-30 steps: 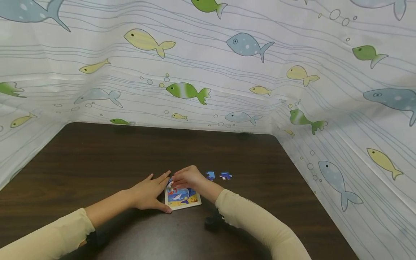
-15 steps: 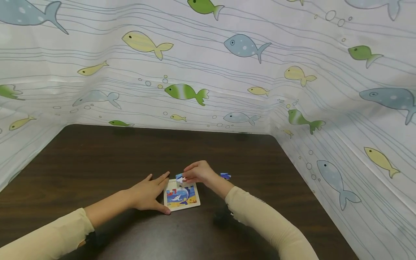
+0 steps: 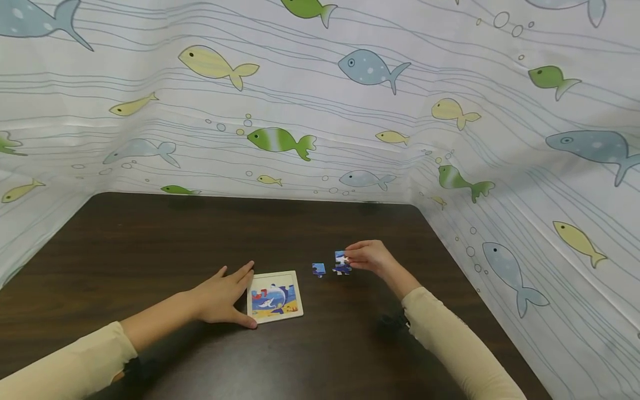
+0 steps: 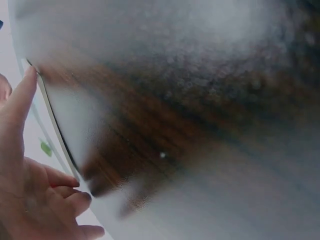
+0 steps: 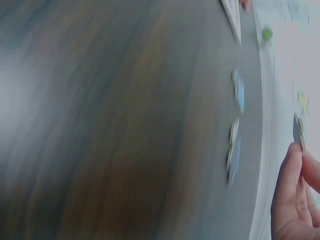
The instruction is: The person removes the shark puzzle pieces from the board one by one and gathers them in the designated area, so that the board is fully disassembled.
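You can read no text, label, brand, number or sign in head view or either wrist view.
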### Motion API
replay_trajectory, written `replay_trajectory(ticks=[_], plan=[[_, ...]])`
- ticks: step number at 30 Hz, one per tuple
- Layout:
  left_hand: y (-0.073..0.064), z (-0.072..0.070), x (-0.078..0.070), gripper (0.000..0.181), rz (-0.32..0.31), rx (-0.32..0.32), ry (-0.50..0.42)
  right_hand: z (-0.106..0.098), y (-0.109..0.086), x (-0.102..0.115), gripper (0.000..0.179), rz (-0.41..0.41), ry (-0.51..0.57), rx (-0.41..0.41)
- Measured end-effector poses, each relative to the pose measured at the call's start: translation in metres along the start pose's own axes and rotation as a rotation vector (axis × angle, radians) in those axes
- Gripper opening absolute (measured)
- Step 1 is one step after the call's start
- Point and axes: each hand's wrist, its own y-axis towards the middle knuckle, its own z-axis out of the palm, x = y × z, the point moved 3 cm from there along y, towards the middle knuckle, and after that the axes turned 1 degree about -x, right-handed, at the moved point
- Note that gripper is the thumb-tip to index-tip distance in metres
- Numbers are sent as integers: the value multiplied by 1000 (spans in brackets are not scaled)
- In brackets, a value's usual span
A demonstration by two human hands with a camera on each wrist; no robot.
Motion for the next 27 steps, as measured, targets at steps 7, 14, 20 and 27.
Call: replay_trajectory(ticks=[7, 14, 20, 27], plan=[[2, 1, 0, 121, -1, 10, 1, -44, 0, -14, 32, 25, -69, -60], [2, 0, -2, 122, 1, 8, 9, -58, 6, -25, 28, 67, -121, -82], [0, -1, -1, 122, 3, 2, 13, -56, 9, -31, 26, 86, -179, -81], [-1, -1, 0, 122, 1, -1, 11, -53, 9, -26, 22, 57, -296, -92]])
